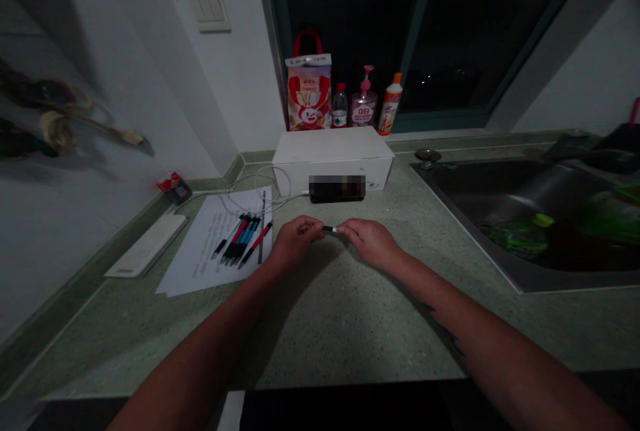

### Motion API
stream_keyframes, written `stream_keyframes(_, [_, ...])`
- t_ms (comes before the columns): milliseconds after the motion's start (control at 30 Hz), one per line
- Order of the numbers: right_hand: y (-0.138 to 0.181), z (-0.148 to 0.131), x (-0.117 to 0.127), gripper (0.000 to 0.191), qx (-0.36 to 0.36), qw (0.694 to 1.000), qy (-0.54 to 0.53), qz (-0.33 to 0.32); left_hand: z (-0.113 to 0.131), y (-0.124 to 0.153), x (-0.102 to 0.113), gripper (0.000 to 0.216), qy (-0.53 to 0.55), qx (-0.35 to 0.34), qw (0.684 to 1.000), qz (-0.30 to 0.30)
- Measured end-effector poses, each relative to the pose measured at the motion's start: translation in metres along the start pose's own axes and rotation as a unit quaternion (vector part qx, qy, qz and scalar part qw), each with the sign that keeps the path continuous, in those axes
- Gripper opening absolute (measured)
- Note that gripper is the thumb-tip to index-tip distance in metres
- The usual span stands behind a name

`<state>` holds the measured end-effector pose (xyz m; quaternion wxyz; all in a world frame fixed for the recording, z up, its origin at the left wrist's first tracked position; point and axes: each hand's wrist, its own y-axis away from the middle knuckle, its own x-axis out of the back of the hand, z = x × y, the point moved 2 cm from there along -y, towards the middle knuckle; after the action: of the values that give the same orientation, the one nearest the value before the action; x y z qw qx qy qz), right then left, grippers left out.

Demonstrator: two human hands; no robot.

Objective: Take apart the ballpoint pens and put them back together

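Note:
My left hand (295,239) and my right hand (369,241) meet over the green speckled counter (330,311), fingertips pinched on the two ends of a small dark pen (329,229) with a white tip toward the right hand. Both hands hover just above the counter. To the left, several pens (241,239) with black, red and blue barrels lie in a row on white paper sheets (210,251).
A white box (333,157) stands behind the hands with a dark phone (337,189) and a white cable (255,194) before it. A red bag (309,91) and bottles (365,104) line the window sill. A steel sink (530,217) lies right. A white flat strip (147,246) rests far left.

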<state>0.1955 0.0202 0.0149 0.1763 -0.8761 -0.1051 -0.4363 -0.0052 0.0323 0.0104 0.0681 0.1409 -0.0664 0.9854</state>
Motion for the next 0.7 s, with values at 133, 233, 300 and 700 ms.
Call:
stream_keyframes(133, [0.0014, -0.0032, 0.0044, 0.017, -0.003, 0.999, -0.020, 0.026, -0.0006, -0.0001, 0.0003, 0.014, 0.000, 0.021, 1.000, 0.002])
stream_keyframes(233, [0.0015, -0.0023, 0.0055, 0.011, 0.004, 0.999, -0.015, 0.031, 0.0007, -0.0002, 0.0012, 0.015, 0.009, 0.011, 1.000, 0.000])
stream_keyframes(300, [0.0010, -0.0007, 0.0045, 0.016, 0.004, 1.000, -0.007, 0.024, 0.0018, -0.0003, 0.0016, 0.014, 0.011, 0.006, 1.000, 0.003])
stream_keyframes(700, [-0.0002, -0.0006, 0.0035, 0.019, -0.005, 0.999, -0.039, 0.017, 0.0009, -0.0002, 0.0001, 0.011, 0.023, 0.009, 1.000, 0.003])
